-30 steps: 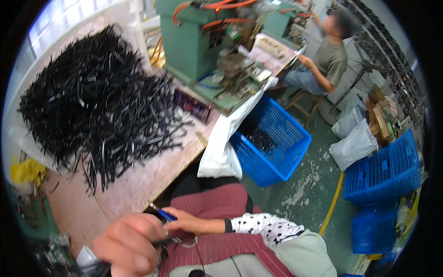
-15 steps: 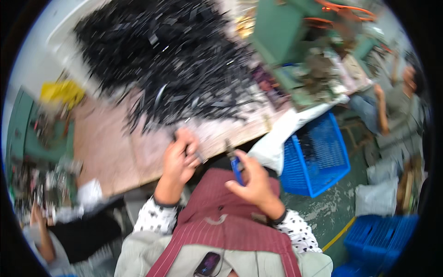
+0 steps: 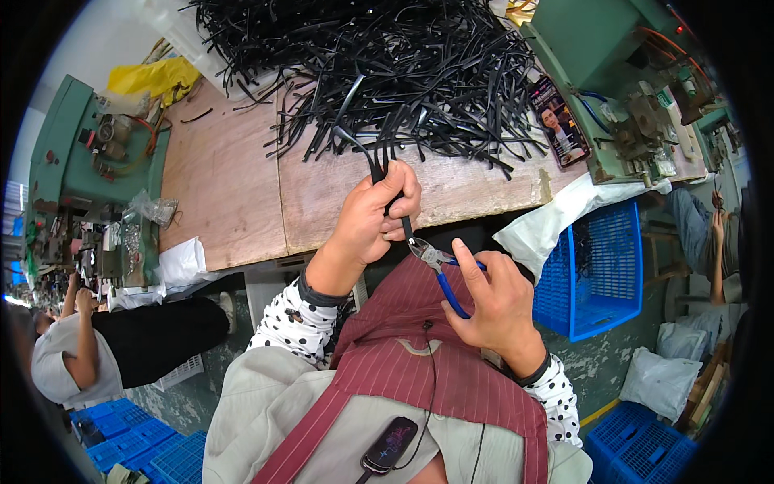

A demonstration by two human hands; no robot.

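Moved since the earlier frame: blue-handled pliers (image 3: 434,257) and left hand (image 3: 372,211), now brought together at frame centre, the pliers' head at the pale lower tip of one of the black strips (image 3: 407,227). Left hand, nearer that strip: fingers curled round a bunch, its long axis running steeply down, slightly right. Right hand (image 3: 504,302), lower right of the tip: index finger extended, handles held against the palm, head angled up-left; bite on tip cannot be told.

Even, fairly bright light fills the view. White glints dot the pile of thin glossy black strips (image 3: 419,73); dark shadow lies beneath the worn pinkish-brown wooden tabletop (image 3: 226,177). The centre is crisp, while the green metal machine (image 3: 60,141) bends toward the blackened fisheye rim.
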